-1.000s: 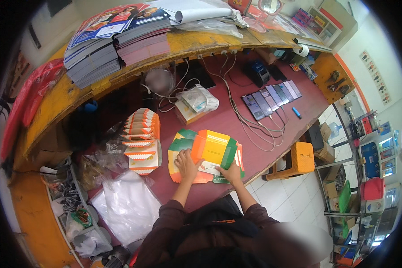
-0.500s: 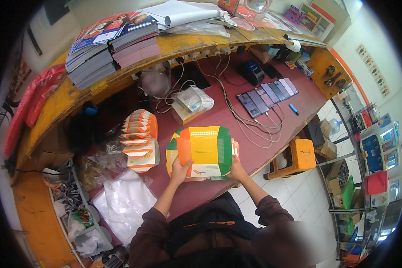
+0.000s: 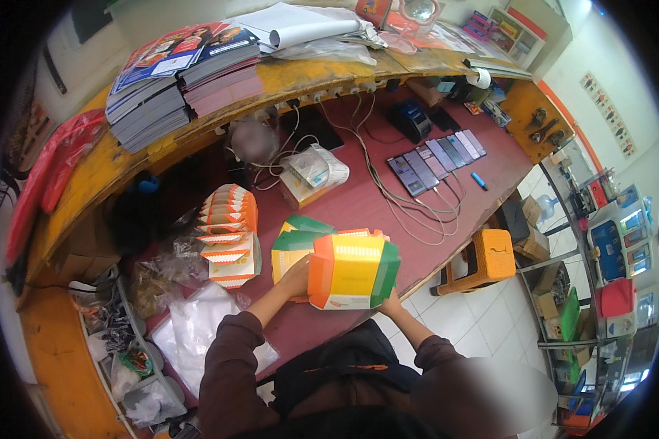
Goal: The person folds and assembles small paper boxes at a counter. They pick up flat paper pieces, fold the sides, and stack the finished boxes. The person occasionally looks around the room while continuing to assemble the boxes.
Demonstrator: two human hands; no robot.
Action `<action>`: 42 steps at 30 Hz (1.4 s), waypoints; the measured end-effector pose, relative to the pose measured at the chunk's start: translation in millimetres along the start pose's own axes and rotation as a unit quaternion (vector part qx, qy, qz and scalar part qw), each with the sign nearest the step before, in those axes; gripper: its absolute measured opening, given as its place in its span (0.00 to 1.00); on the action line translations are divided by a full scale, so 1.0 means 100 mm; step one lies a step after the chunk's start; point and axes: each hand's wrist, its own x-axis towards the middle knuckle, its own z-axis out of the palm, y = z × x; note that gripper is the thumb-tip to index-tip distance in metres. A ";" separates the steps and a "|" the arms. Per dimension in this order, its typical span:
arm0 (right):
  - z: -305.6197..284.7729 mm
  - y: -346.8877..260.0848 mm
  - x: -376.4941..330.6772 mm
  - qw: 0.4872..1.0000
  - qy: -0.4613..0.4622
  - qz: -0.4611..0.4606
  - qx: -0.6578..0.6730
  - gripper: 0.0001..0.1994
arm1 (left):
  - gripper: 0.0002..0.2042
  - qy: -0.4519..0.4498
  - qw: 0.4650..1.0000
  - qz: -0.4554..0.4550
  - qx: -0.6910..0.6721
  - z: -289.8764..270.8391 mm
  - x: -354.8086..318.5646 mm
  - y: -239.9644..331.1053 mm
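I hold a half-folded cardboard box (image 3: 353, 269), yellow and orange with green flaps, above the dark red counter (image 3: 359, 197). My left hand (image 3: 297, 278) grips its left orange side. My right hand (image 3: 389, 300) supports its lower right green corner, mostly hidden behind the box. Under the box lies a flat pile of the same box blanks (image 3: 296, 241), green and yellow. To the left stands a stack of folded orange and white boxes (image 3: 228, 230).
A row of dark phones (image 3: 436, 161) with charging cables lies at the far right of the counter, a blue marker (image 3: 478, 180) beside them. An orange stool (image 3: 487, 256) stands on the tiled floor. Clear plastic bags (image 3: 198, 333) lie at lower left. Stacked magazines (image 3: 179, 80) sit on the yellow shelf.
The box was lifted off the flat pile and turned; its sides are now folded up, with both hands moved to its lower edges.
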 end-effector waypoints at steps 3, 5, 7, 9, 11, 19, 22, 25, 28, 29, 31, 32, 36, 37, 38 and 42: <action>0.00 -0.13 -0.01 0.997 0.074 0.028 -0.020 0.14 | 0.18 0.109 0.988 -0.043 -0.098 0.13 -0.03 0.03; -0.02 -0.22 0.03 0.994 0.090 0.059 0.015 0.14 | 0.16 0.145 0.974 -0.111 -0.135 0.19 -0.07 0.07; -0.08 -0.24 0.15 0.994 0.081 0.056 0.041 0.14 | 0.16 0.122 0.961 -0.215 -0.124 0.26 -0.06 0.10; -0.14 -0.22 0.30 0.982 -0.004 0.181 0.046 0.15 | 0.24 0.120 0.940 -0.310 -0.078 0.32 -0.01 0.12; -0.18 -0.17 0.44 0.950 -0.059 0.308 0.010 0.17 | 0.31 0.148 0.905 -0.391 -0.075 0.38 0.05 0.12; -0.16 -0.07 0.86 0.939 -0.109 0.320 -0.063 0.25 | 0.32 0.150 0.876 -0.457 0.045 0.51 0.17 0.04; -0.21 -0.12 0.83 0.937 -0.092 0.332 -0.058 0.26 | 0.32 0.183 0.872 -0.451 0.050 0.56 0.14 0.09; -0.25 -0.12 0.83 0.959 -0.083 0.260 -0.081 0.27 | 0.30 0.219 0.865 -0.452 0.002 0.58 0.08 0.18; -0.26 -0.11 0.85 0.982 -0.041 0.160 -0.089 0.29 | 0.26 0.221 0.872 -0.436 -0.035 0.56 0.04 0.19; -0.26 -0.12 0.85 0.989 -0.001 0.125 -0.080 0.29 | 0.24 0.213 0.883 -0.418 -0.028 0.55 0.03 0.18; -0.25 -0.16 0.81 0.994 0.020 0.108 -0.016 0.30 | 0.21 0.202 0.899 -0.388 -0.018 0.55 -0.01 0.18; -0.25 -0.21 0.74 0.991 0.000 0.126 0.038 0.30 | 0.20 0.200 0.904 -0.378 -0.015 0.56 -0.05 0.20; -0.31 -0.44 0.34 0.971 -0.049 0.165 0.164 0.30 | 0.19 0.191 0.910 -0.367 -0.003 0.69 -0.30 0.48; -0.30 -0.48 0.28 0.980 -0.036 0.156 0.115 0.30 | 0.18 0.187 0.907 -0.378 -0.016 0.72 -0.34 0.54; -0.30 -0.51 0.22 0.989 -0.013 0.120 0.083 0.29 | 0.17 0.182 0.902 -0.390 -0.029 0.73 -0.38 0.62; -0.34 -0.60 0.25 0.960 -0.045 0.210 0.178 0.27 | 0.14 0.266 0.785 -0.442 -0.343 0.56 -0.27 0.71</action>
